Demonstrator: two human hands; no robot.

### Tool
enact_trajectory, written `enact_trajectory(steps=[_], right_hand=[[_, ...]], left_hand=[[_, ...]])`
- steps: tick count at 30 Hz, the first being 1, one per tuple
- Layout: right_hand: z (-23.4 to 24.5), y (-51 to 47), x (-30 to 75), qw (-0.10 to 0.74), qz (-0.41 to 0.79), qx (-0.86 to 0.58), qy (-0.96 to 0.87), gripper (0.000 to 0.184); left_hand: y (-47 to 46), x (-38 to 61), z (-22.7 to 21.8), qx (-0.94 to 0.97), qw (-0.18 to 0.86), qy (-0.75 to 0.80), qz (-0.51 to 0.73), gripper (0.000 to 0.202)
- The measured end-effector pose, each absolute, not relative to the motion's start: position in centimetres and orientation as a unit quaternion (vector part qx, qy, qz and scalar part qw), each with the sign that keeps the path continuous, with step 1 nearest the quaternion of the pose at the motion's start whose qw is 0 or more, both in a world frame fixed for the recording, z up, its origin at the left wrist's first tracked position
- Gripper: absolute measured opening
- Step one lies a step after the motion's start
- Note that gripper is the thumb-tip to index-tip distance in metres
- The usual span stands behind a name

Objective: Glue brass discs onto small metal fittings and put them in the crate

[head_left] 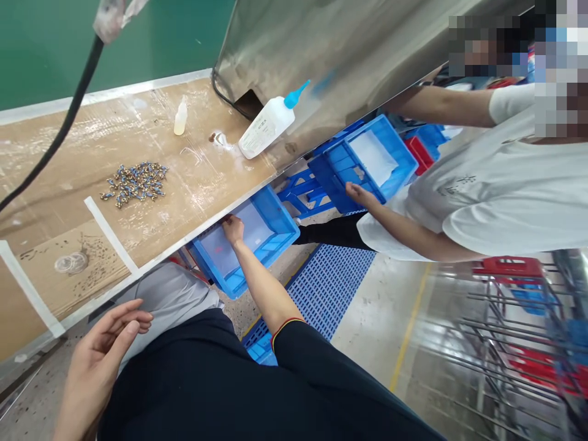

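Left hand: The left hand (105, 361), lower left, hung open, fingers spread, its grip released and empty.
Right hand: The right hand (233, 229), lower center, met the rim of a blue crate (278, 220); whether its grip was clenched could not be told.
Crate: It stood just beside the edge of the desk (64, 159), at lower center.
Nearby: A co-worker's hand (357, 195), right of center, touched a second crate (362, 162).
Risk: Brass fittings (134, 184), left of center, lay loose, and a sleeve's sweep could have scattered them. A glue bottle (266, 125), upper center, lay toppled and might have leaked.
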State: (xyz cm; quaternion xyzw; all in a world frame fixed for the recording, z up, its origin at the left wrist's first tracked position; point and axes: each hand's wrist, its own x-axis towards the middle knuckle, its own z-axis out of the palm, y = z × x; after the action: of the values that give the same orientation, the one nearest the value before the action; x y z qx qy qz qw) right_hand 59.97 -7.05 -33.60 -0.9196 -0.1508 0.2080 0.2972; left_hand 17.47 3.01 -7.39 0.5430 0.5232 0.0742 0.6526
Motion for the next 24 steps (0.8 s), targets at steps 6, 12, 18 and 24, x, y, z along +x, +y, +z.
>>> enact_trajectory(steps=[6, 12, 18, 24], right_hand=[[-33.3, -6.7, 59.6, 0.305, 0.224, -0.917, -0.123, 0.034], [-32.8, -6.7, 59.4, 0.323, 0.222, -0.915, -0.094, 0.035], [-30.7, -6.8, 59.0, 0.385, 0.175, -0.903, -0.067, 0.034], [-23.1, -8.5, 55.9, 0.506, 0.017, -0.858, -0.081, 0.059]], left_hand=[[3.4, 16.6, -8.7, 0.534, 0.666, 0.514, 0.079, 0.060], [3.7, 15.8, -9.6, 0.525, 0.683, 0.504, 0.066, 0.062], [3.0, 16.8, -8.0, 0.514, 0.680, 0.516, 0.088, 0.055], [3.2, 15.8, -9.2, 0.495, 0.708, 0.495, 0.087, 0.056]])
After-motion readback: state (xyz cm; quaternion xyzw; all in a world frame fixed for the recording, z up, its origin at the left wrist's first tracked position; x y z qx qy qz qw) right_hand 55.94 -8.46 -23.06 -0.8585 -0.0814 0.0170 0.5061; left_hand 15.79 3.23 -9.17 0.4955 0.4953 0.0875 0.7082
